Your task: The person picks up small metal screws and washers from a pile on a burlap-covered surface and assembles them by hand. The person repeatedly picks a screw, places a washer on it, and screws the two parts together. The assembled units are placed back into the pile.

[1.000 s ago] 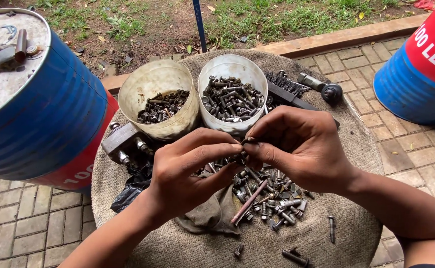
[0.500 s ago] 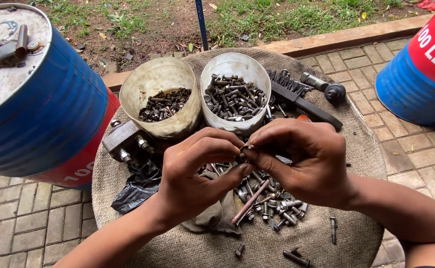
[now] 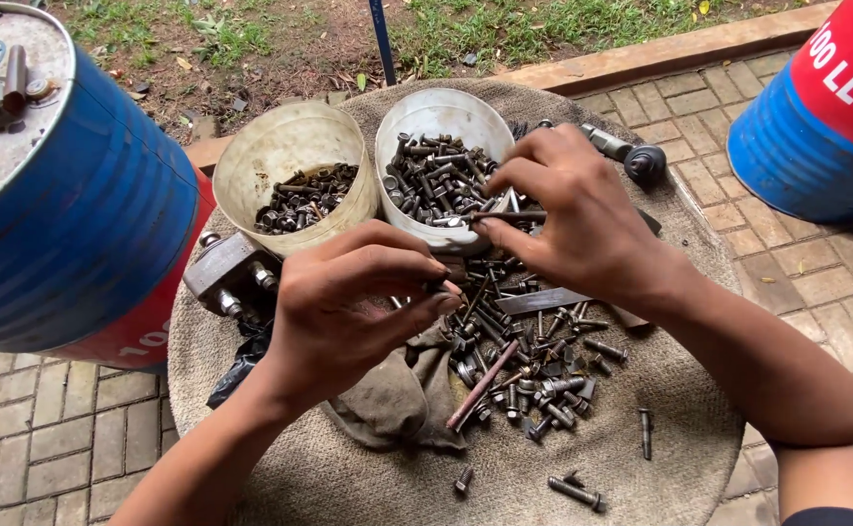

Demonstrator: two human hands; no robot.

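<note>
My right hand [image 3: 571,216] pinches a long dark bolt [image 3: 519,216] at the rim of the right white tub [image 3: 443,109], which is full of bolts. My left hand [image 3: 353,302] hovers lower, fingertips closed on a small dark nut [image 3: 443,286], just above a loose pile of bolts and nuts [image 3: 524,356] on a round burlap-covered surface [image 3: 368,477]. The left cream tub [image 3: 290,146] holds smaller nuts and screws.
Blue and red drums stand at the left [image 3: 86,224] and upper right [image 3: 816,117]. A grey metal block with studs [image 3: 232,278], a dirty rag [image 3: 397,399], a black plastic scrap [image 3: 237,365] and a dark tool [image 3: 631,156] lie on the burlap. Brick paving surrounds it.
My hands have come apart: the right hand moved up to the right tub with the bolt, and the left hand stayed low with the small nut.
</note>
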